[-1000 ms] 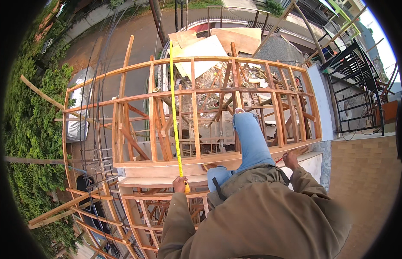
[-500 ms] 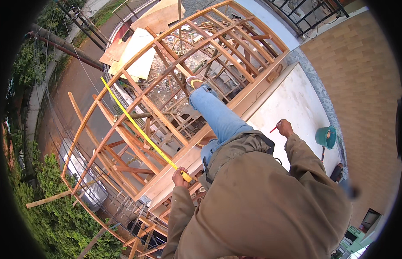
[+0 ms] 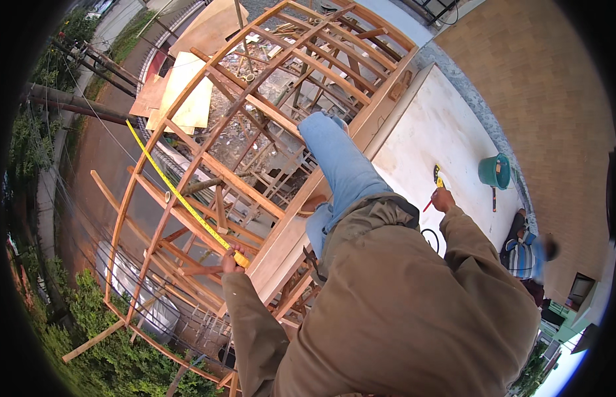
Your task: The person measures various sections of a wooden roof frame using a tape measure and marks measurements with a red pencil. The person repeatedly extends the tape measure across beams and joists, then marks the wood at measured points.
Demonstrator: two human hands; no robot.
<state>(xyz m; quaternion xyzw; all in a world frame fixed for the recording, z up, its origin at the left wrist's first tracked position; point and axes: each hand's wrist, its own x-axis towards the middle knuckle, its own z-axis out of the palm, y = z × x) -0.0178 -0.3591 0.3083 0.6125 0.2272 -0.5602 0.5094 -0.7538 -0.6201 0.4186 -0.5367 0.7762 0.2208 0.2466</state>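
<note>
My left hand (image 3: 229, 262) is closed around a yellow tape measure (image 3: 241, 260). Its long yellow blade (image 3: 179, 197) stretches up and left across the orange-brown wooden frame (image 3: 201, 159). My right hand (image 3: 443, 199) is closed on a thin red pencil-like marker (image 3: 428, 204), above a white flat surface (image 3: 414, 142). A yellow-and-black tool (image 3: 438, 175) shows just beyond the right fingers; its kind, and whether the hand touches it, I cannot tell. My jeans-clad leg (image 3: 338, 155) reaches over the plank ledge (image 3: 291, 248).
A green bucket (image 3: 494, 171) stands on the white surface, a short stick-like tool (image 3: 494, 200) beside it. Debris and bare joists lie under the open frame. Plywood sheets (image 3: 182, 92) are at upper left, overhead wires at left. A person in a striped shirt (image 3: 522, 257) is at right.
My left hand has moved left and up with the tape measure, its blade still extended. The leg's far foot has drawn back. The yellow-and-black tool and the person at right have come into sight.
</note>
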